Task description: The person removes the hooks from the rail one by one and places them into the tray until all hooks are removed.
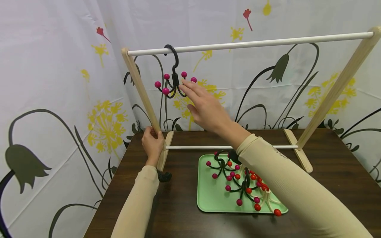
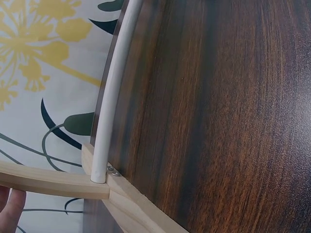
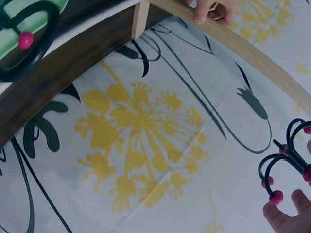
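A black hook hanger with pink ball tips point(image 1: 175, 79) hangs by its curved top from the white upper rod point(image 1: 253, 44) of a rack, near the rod's left end. My right hand point(image 1: 205, 107) is beside this hanger, fingers extended, fingertips right at its prongs and overlapping them in the head view. In the right wrist view, the thumb and a fingertip show just below the hanger point(image 3: 291, 158). Low on the rack's left wooden post point(image 1: 141, 87), my left hand point(image 1: 153, 143) grips the wood. The left wrist view catches its fingers point(image 2: 12, 208) against the post.
On the dark wooden table point(image 1: 178, 198) a green tray point(image 1: 205, 198) holds several more hangers, black with pink balls and cream with red balls, partly hidden by my right sleeve. The rack's lower rod point(image 1: 196, 147) runs behind the tray. A flower-patterned curtain point(image 1: 59, 66) hangs behind.
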A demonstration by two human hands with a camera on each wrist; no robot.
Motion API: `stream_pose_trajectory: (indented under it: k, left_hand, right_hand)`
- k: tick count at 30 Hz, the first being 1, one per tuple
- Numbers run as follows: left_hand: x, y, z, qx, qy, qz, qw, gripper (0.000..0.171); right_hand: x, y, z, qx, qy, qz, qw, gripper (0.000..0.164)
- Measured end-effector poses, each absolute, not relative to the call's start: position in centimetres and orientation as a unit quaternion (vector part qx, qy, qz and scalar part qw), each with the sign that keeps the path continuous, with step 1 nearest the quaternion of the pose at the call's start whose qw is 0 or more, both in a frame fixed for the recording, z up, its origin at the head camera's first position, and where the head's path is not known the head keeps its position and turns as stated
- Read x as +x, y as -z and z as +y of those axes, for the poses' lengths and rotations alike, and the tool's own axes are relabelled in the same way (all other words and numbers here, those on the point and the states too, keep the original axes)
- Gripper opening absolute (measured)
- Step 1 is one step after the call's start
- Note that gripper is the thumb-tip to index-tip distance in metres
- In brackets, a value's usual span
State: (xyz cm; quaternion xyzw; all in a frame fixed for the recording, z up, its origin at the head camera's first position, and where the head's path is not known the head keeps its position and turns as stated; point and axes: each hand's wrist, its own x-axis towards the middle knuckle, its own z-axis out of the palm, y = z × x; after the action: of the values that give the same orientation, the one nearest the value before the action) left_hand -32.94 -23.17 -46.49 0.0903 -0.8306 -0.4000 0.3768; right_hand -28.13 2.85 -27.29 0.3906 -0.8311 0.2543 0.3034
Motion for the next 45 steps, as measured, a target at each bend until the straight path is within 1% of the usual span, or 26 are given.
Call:
stream_pose_trajectory:
  k: [3, 5, 9, 12, 15, 19, 24, 30, 37, 41, 45]
  left_hand:
    - [-32.9, 46.6, -23.2, 0.092, 0.399, -0.831, 0.376, 0.015]
    - [-33.0, 46.6, -23.2, 0.091, 0.398, -0.832, 0.376, 0.015]
    - [-33.0, 46.6, -23.3, 0.087, 0.396, -0.832, 0.379, 0.014]
    - [-33.1, 46.6, -23.3, 0.081, 0.396, -0.830, 0.384, 0.014]
    - [-33.1, 46.7, -23.3, 0.078, 0.395, -0.828, 0.390, 0.014]
    - [-33.0, 46.7, -23.3, 0.077, 0.395, -0.826, 0.394, 0.014]
    - [-33.0, 46.7, -23.1, 0.075, 0.397, -0.827, 0.392, 0.014]
    - [-33.1, 46.7, -23.1, 0.077, 0.400, -0.825, 0.392, 0.014]
    - [-33.1, 46.6, -23.1, 0.084, 0.403, -0.827, 0.382, 0.014]
    - [-33.1, 46.7, -23.1, 0.083, 0.404, -0.825, 0.386, 0.014]
    - [-33.0, 46.6, -23.1, 0.084, 0.404, -0.826, 0.384, 0.014]
  right_hand:
    - [-28.4, 27.3, 2.6, 0.396, -0.269, -0.827, 0.294, 0.052]
    - [-28.6, 27.1, 2.5, 0.378, -0.300, -0.826, 0.291, 0.047]
    - [-28.9, 26.5, 2.7, 0.307, -0.381, -0.821, 0.295, 0.043]
    - [-29.1, 25.9, 3.0, 0.250, -0.413, -0.821, 0.306, 0.043]
    - [-29.4, 25.3, 3.4, 0.195, -0.408, -0.840, 0.300, 0.045]
    - [-29.7, 24.8, 4.1, 0.133, -0.372, -0.877, 0.274, 0.047]
    - [-29.8, 24.2, 4.7, 0.082, -0.335, -0.902, 0.258, 0.044]
    - [-29.8, 24.1, 5.3, 0.074, -0.333, -0.906, 0.249, 0.036]
    - [-30.0, 23.9, 5.8, 0.082, -0.351, -0.900, 0.245, 0.029]
    - [-30.0, 23.7, 5.9, 0.076, -0.350, -0.905, 0.230, 0.028]
    - [-30.0, 23.3, 6.0, 0.075, -0.342, -0.907, 0.235, 0.028]
